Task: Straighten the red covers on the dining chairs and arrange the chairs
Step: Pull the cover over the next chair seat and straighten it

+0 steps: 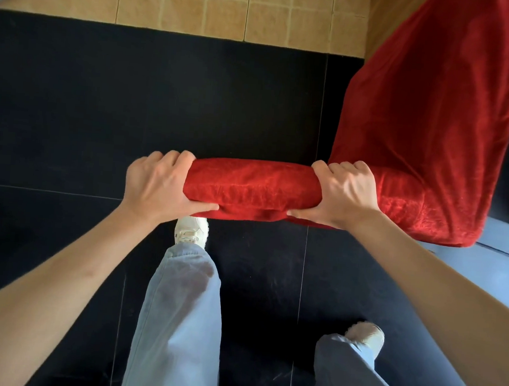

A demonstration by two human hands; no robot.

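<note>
I look straight down on the top of a dining chair's backrest, wrapped in a red velvet cover (pixel 252 186). My left hand (pixel 157 183) grips its left end, fingers over the far side and thumb under the near edge. My right hand (pixel 342 193) grips the right end the same way. A second chair with a red cover (pixel 427 120) stands close on the right, its covered back reaching from upper right down to my right hand. The seat and legs of the chair I hold are hidden below the backrest.
The floor under me is black tile (pixel 102 107); tan tile (pixel 215 6) begins at the far side. My legs in light jeans and pale shoes (pixel 191 230) stand just behind the chair. A pale blue-lit floor patch (pixel 503 237) lies at right.
</note>
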